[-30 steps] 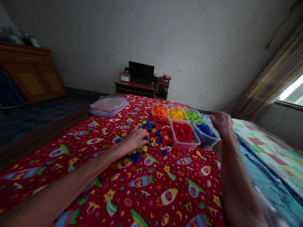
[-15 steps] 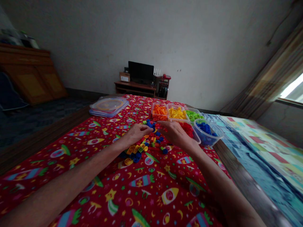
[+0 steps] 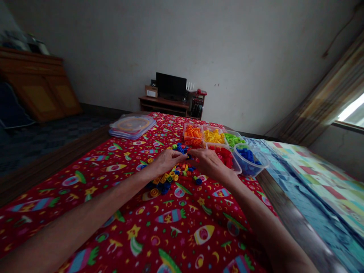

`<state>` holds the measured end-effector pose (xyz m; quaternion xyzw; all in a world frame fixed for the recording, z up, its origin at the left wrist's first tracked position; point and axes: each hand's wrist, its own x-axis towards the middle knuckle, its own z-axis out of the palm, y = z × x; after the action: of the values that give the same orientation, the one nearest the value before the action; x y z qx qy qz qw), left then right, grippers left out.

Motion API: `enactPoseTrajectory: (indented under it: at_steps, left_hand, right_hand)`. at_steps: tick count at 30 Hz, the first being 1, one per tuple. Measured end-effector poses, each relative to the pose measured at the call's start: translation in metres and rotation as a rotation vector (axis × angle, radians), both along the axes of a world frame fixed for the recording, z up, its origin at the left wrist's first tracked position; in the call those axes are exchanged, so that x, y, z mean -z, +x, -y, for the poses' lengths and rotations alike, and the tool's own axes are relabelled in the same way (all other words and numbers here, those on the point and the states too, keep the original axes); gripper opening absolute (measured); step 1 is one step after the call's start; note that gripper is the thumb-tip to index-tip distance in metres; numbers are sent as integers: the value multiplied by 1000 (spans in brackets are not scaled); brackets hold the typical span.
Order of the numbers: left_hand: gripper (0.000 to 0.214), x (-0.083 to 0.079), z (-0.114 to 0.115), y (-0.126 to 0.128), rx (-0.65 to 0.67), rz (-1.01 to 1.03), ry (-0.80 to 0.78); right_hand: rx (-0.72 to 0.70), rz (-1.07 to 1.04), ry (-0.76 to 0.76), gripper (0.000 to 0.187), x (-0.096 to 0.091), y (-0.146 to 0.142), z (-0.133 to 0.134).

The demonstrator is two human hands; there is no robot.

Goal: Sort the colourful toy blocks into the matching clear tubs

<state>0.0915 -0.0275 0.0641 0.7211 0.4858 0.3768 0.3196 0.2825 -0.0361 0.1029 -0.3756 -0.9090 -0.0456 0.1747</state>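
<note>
A heap of small mixed-colour toy bricks lies on the red patterned cloth. My left hand rests on the heap's far side, fingers curled and pinched. My right hand sits just right of it, fingers bent, fingertips meeting the left hand's over a small blue brick. Which hand grips it I cannot make out. Behind the hands stand clear tubs sorted by colour: orange, yellow, green, red and blue.
A stack of clear lids lies at the cloth's far left. The table's wooden edge runs along the right, with a pale patterned sheet beyond. A low stand with a dark screen stands against the wall.
My right hand came from the blue tub across to the heap and now meets my left hand over it. My left hand shifted slightly up and right.
</note>
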Motion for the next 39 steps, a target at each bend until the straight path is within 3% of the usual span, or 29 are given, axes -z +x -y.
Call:
enactPoseTrajectory:
  at_steps: [2,5,8,12,18,21,24,27,30,32,35,39]
  left_hand:
    - [37,-1,-3,-4,-1,-113,132]
    - [27,-2,-9,-14,84,-318,295]
    - [18,1,-11,-20,202,-536,317]
    - [7,8,-6,-19,220,-752,379]
    - [7,10,-2,-17,220,-831,400]
    - [4,8,-2,-17,229,-845,378]
    - [1,6,-4,-16,240,-804,359]
    - [6,6,-11,-16,176,-646,338]
    - [14,6,-17,-16,60,-405,256]
    - [22,4,-17,-16,18,-268,170]
    - [35,0,-13,-13,-5,-180,84]
    - [38,-2,-6,-6,10,-151,64]
  right_hand:
    - [50,-12,35,21,-1,5,-4]
    - [232,-5,69,21,-6,20,-14]
    - [417,-27,120,24,-14,43,-24]
    - [685,-80,167,33,-23,79,-35]
    - [966,-60,133,35,-21,130,-44]
    - [1006,-44,72,36,-20,144,-45]
    - [968,-63,97,36,-22,140,-44]
    - [829,-78,137,33,-25,115,-40]
    - [585,-56,92,29,-23,75,-30]
    - [347,-33,43,26,-17,46,-21]
    - [42,-43,-57,21,-3,10,-7]
    - [-56,-57,-66,17,8,-11,3]
